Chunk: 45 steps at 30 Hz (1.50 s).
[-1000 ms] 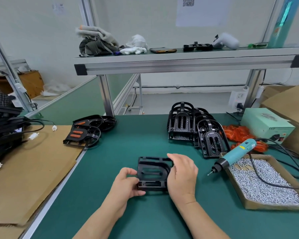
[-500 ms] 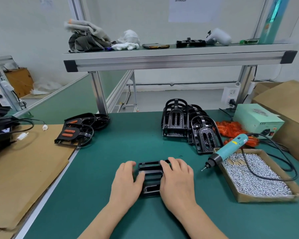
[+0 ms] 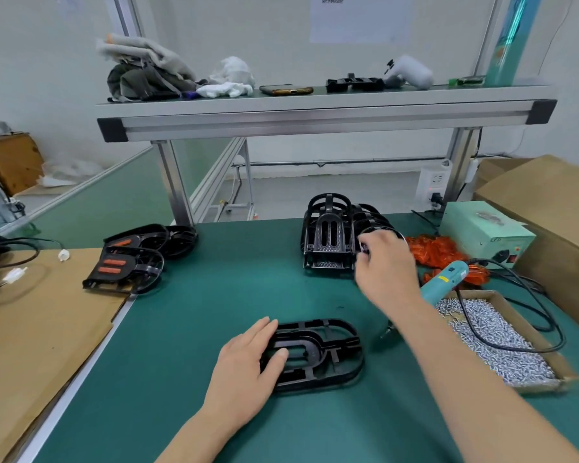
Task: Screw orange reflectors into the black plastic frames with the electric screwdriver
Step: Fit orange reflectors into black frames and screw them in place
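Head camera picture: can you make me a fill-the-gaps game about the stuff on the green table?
The frame under the left hand is coloured ____.
The screws lie in a box made of ____.
The pile of reflectors near the screwdriver is coloured ____.
Missing words: black, cardboard, orange.

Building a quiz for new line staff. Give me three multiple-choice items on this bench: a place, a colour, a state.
1. Where is the electric screwdriver? A upper shelf; B leaning on the screw box; C on the cardboard.
2. What colour is the bench mat? A red; B green; C white.
3. How is the black frame under the left hand? A upright; B lifted; C flat.
Key: B, its body rests on the box rim; B, the mat is plainly green; C, it lies flat on the mat.
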Tool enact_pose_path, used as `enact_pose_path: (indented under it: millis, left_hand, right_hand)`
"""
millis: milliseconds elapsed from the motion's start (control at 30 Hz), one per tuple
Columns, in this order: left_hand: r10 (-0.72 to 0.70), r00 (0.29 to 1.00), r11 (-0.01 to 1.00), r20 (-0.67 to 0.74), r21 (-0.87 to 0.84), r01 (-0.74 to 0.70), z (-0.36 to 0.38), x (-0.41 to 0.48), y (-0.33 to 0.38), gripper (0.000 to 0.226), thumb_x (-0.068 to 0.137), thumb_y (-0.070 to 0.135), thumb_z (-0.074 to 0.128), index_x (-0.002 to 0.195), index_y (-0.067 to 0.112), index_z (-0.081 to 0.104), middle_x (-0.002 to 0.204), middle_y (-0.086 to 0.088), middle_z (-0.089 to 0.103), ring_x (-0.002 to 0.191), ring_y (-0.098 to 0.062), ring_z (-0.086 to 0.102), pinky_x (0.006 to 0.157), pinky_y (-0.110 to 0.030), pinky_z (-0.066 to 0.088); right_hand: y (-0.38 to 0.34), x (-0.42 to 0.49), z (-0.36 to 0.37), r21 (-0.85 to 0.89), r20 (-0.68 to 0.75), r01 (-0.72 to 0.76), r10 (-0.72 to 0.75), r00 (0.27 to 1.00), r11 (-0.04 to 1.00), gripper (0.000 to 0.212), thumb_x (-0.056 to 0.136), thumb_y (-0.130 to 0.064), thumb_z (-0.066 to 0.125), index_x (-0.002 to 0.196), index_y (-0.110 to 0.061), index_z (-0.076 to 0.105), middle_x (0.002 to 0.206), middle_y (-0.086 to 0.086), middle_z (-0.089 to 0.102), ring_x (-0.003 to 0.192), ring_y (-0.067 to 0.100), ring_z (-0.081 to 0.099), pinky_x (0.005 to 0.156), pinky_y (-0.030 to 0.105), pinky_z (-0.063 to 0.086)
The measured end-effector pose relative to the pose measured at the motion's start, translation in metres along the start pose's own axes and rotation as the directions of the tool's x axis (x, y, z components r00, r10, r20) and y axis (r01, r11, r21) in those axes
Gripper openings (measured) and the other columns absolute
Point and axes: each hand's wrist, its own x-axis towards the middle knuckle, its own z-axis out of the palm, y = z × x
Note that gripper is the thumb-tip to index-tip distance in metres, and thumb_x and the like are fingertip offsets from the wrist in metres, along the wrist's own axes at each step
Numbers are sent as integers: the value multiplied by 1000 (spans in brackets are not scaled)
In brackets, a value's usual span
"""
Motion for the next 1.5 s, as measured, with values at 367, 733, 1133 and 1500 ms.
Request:
enact_pose_path:
  millis: [367,733,1133,1500]
  left_hand:
    - [-11,1000,1000,-9,-29,10,0,-1,-3,47,101,47,45,147,40,42,153,27,32,142,0,31,119,-23,21]
    - [-33,999,998,-25,-55,32,1,1,-2,42,101,38,49,142,47,45,146,36,31,133,9,31,111,-10,14]
    - [-45,999,996,-10,-71,45,0,1,-3,42,101,36,51,141,47,46,144,37,32,136,7,32,113,-12,17]
    - [-36,999,996,1,-80,36,0,1,-5,42,101,36,49,142,43,48,148,30,37,140,2,33,119,-25,24]
  right_hand:
    - [98,95,8,-350,226,-200,289,930,915,49,94,-8,52,142,-12,48,142,14,48,129,36,43,103,46,44]
    - [135,129,17,-399,518,57,174,838,915,55,96,-12,47,149,-25,43,142,8,56,126,31,54,99,35,45]
    - [146,120,18,-462,523,160,123,844,872,31,93,-15,55,124,-20,58,120,6,66,106,27,61,86,36,51]
    - [142,107,1,-531,492,181,127,861,828,25,96,-22,53,118,-27,63,117,1,66,107,26,60,83,36,48]
